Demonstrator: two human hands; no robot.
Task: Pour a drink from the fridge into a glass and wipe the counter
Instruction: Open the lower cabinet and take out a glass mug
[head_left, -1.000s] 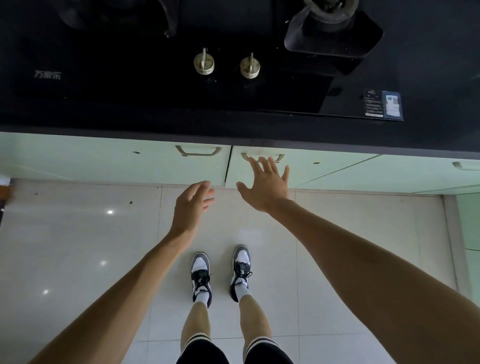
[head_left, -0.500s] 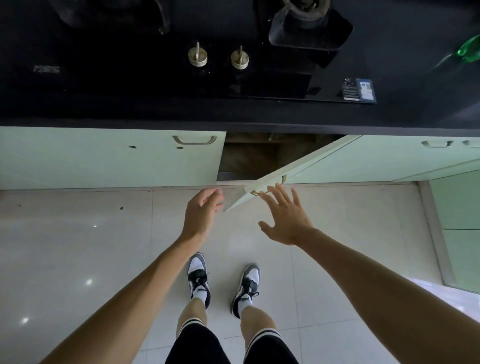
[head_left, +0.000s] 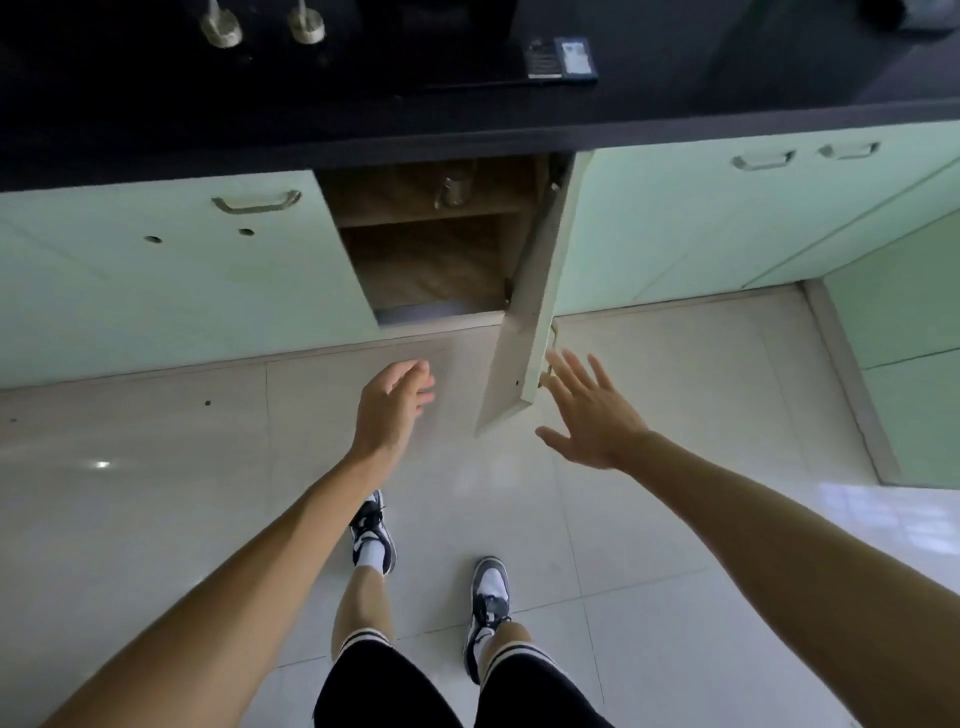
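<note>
Clear cabinet mouth — door edge-on at its right

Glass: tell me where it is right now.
Head view, upper centre: the glass stands on the top shelf of the open cabinet, left of its door, below the black counter.

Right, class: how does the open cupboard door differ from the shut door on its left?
The open door stands wide open, showing shelves; the left door sits flush. The left door's handle shows fully; the open door's is mostly hidden. Both are flat panels with metal handles.
</note>
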